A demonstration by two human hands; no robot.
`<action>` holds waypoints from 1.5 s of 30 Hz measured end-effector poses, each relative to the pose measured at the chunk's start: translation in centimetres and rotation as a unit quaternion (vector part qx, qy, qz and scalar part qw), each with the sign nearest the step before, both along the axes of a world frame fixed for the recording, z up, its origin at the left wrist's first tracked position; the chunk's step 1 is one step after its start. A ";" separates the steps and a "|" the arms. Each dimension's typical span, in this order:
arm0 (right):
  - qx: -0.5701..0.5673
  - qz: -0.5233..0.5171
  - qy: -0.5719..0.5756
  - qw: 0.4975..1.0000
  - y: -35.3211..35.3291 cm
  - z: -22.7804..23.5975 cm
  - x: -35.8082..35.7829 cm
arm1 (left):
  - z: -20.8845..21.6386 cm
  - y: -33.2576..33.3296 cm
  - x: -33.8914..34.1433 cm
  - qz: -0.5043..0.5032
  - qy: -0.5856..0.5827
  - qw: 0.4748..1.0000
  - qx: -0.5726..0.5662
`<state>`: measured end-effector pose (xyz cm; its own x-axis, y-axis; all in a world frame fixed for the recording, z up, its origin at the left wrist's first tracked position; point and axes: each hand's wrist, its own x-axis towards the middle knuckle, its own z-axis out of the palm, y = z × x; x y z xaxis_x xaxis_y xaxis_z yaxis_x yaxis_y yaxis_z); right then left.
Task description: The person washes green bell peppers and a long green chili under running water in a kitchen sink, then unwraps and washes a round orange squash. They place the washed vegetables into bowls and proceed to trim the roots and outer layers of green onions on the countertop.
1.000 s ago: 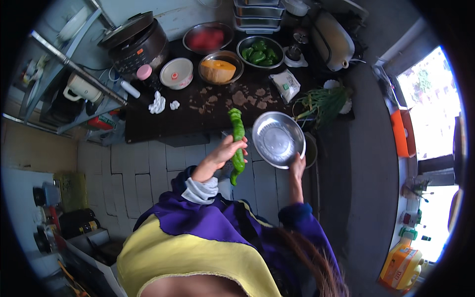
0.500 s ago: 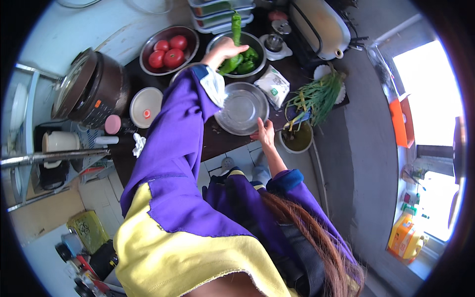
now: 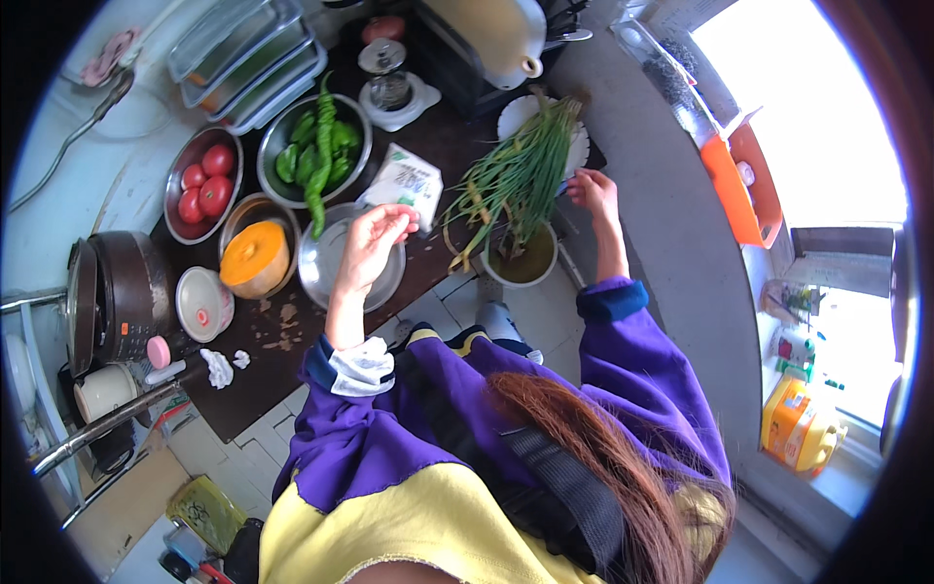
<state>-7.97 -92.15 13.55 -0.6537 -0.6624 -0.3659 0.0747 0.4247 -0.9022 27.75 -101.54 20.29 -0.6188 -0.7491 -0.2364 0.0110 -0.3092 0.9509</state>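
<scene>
- both hands are working over the dark wooden table (image 3: 292, 389): the left hand (image 3: 375, 238) is hovering with loosely curled, empty fingers above the empty round steel bowl (image 3: 336, 273), and the right hand (image 3: 593, 195) is reaching with open fingers into the bunch of long green spring onions (image 3: 516, 175), touching the stalks but not clasping them.
- the bunch is lying across a white plate (image 3: 511, 117) at about 1 o'clock from the left hand, its root ends drooping over a small bowl of yellowish liquid (image 3: 525, 263).
- these stalks are looking light, limp and easily bruised; gathering them near the firmer pale root end should hold best.
- at 11 o'clock a steel bowl of green peppers (image 3: 316, 146) is sitting, red tomatoes (image 3: 204, 180) beside it.
</scene>
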 end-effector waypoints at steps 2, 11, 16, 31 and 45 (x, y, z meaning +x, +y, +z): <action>0.000 -0.036 0.008 0.999 -2.7 -1.6 -3.8 | -1.4 -0.5 -4.7 -0.006 -0.009 0.999 0.033; 0.006 0.107 0.397 0.911 -10.1 -1.9 -5.0 | -4.6 -4.7 -14.3 0.083 -0.115 0.988 -0.060; 0.115 -0.027 0.401 0.909 -12.0 -1.5 -4.1 | -5.8 -4.2 -13.4 0.079 -0.180 0.980 -0.041; 0.000 -0.105 -0.029 0.994 -13.0 -8.4 -8.1 | -11.2 -9.6 -31.0 0.001 -0.354 0.900 -0.254; -0.085 -0.034 -0.161 0.983 -9.3 -2.7 -7.9 | -11.8 -9.9 -31.7 -0.161 -0.158 0.922 -0.315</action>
<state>-15.87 -101.48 10.82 -0.5671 -0.6905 -0.4490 0.3903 0.2547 -0.8847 -4.00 -111.39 8.48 -0.8079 -0.5889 -0.0235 -0.2932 0.3670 0.8828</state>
